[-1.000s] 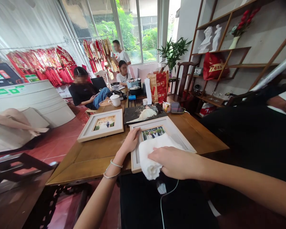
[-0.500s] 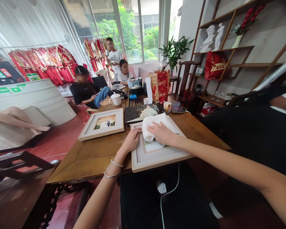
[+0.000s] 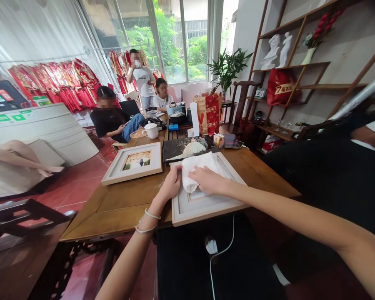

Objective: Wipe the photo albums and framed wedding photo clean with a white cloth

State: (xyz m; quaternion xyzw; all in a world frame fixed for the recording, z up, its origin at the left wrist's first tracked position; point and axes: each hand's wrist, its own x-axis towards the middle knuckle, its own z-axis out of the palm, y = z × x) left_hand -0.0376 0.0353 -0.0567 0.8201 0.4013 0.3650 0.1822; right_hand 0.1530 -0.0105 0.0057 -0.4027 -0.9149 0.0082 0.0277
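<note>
A white-framed photo [image 3: 206, 204] lies flat at the near edge of the wooden table [image 3: 121, 208]. My right hand [image 3: 208, 180] presses a folded white cloth [image 3: 195, 168] onto the frame's glass, fingers closed over the cloth. My left hand [image 3: 170, 186] rests on the frame's left edge, fingers curled against it, holding it still. The cloth hides the picture in the frame.
A second white frame [image 3: 133, 162] lies to the left, a dark photo print [image 3: 187, 148] behind. Further back stand a white teapot [image 3: 150, 130], a red paper bag [image 3: 208, 112] and a phone [image 3: 231, 141]. Three people sit or stand by the window. A white cable [image 3: 220, 254] hangs below.
My right hand has carried the cloth from the frame's near edge up to the middle of the glass, then slightly left. The left hand stays on the frame's edge. The standing person moved left.
</note>
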